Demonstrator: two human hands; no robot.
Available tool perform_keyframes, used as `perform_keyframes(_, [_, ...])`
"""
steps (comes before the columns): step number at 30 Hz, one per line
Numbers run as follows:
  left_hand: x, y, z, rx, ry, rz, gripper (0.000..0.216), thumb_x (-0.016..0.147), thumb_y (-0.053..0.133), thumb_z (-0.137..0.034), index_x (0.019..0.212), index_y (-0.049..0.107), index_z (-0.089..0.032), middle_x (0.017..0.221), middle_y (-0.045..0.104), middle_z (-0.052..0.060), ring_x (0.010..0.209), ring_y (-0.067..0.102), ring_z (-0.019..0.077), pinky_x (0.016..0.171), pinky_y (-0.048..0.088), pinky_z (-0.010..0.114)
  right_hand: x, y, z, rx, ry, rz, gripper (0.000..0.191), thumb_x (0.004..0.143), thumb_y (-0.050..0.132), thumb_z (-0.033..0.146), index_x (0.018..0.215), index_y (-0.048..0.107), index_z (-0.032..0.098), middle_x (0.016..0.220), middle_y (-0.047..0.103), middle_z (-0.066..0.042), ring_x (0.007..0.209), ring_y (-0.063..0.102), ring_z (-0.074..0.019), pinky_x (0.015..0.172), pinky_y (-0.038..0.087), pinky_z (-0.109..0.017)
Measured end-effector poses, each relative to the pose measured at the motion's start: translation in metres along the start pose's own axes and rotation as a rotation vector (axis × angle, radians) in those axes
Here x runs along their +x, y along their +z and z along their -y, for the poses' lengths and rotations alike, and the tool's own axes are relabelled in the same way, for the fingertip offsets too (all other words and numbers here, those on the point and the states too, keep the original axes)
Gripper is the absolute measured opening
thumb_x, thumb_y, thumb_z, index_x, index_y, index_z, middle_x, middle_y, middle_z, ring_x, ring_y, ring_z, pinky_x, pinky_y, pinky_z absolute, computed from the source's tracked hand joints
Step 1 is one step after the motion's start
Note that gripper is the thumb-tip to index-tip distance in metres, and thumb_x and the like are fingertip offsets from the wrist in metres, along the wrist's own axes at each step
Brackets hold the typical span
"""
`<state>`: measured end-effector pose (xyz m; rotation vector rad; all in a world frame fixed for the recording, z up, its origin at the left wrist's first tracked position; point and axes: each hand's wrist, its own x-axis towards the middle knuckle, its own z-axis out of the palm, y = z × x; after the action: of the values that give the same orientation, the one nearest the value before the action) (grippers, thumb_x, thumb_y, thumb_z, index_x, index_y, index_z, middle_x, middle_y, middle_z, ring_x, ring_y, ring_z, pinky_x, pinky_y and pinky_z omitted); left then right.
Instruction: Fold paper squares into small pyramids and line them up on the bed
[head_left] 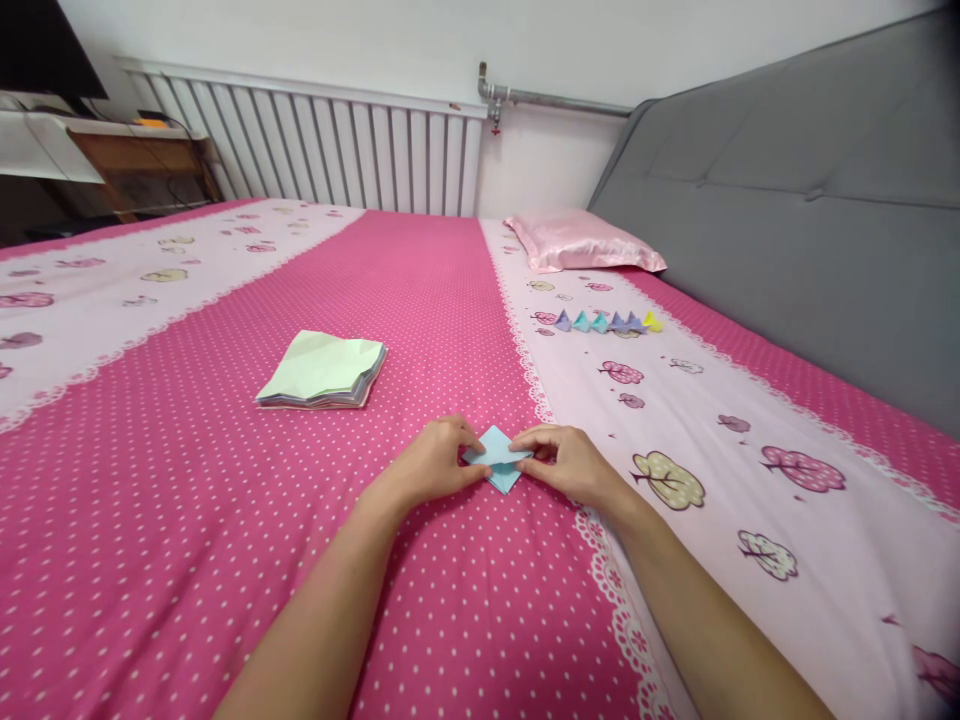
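Observation:
A small light-blue folded origami paper rests on the pink dotted bedspread, one corner pointing away from me and one toward me. My left hand pinches its left corner between thumb and fingers. On the other side, my right hand grips the right corner the same way. A fold runs across the middle, with a slight gap below the upper flap. Beyond my left hand lies a stack of coloured paper sheets, pale green on top.
Several small folded paper pieces in purple, teal and yellow stand in a row at the right. Behind them are a pink pillow and a grey headboard. A white radiator lines the far wall; a wooden desk stands far left.

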<state>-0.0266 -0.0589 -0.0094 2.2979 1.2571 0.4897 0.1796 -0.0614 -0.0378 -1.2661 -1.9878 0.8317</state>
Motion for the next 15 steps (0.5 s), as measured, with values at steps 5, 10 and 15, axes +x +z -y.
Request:
perform_keyframes(5, [0.003, 0.004, 0.006, 0.092, 0.019, -0.024, 0.019, 0.075, 0.055, -0.028, 0.080, 0.069, -0.016, 0.079, 0.060, 0.005, 0.073, 0.054, 0.0150, 0.066, 0.040, 0.025, 0.001, 0.003, 0.000, -0.053, 0.027, -0.049, 0.009, 0.071, 0.061, 0.024, 0.072, 0.070, 0.020, 0.082, 0.067, -0.003, 0.072, 0.061, -0.0151, 0.064, 0.047, -0.026])
perform_keyframes(10, [0.005, 0.011, 0.005, 0.198, -0.057, -0.108, 0.018, 0.076, 0.051, -0.024, 0.069, 0.065, -0.014, 0.074, 0.059, 0.006, 0.072, 0.054, 0.0165, 0.068, 0.041, 0.027, 0.001, 0.005, 0.002, -0.194, 0.070, -0.100, 0.016, 0.072, 0.059, 0.029, 0.062, 0.064, 0.019, 0.070, 0.064, -0.002, 0.063, 0.057, -0.0144, 0.059, 0.043, -0.026])
perform_keyframes(15, [0.008, 0.022, -0.001, 0.333, -0.212, -0.169, 0.019, 0.075, 0.051, -0.027, 0.066, 0.063, -0.015, 0.075, 0.059, 0.009, 0.077, 0.054, 0.0213, 0.073, 0.041, 0.033, 0.003, 0.012, 0.000, -0.279, 0.122, -0.181, 0.016, 0.070, 0.060, 0.032, 0.061, 0.060, 0.019, 0.066, 0.060, -0.001, 0.059, 0.054, -0.0141, 0.059, 0.041, -0.027])
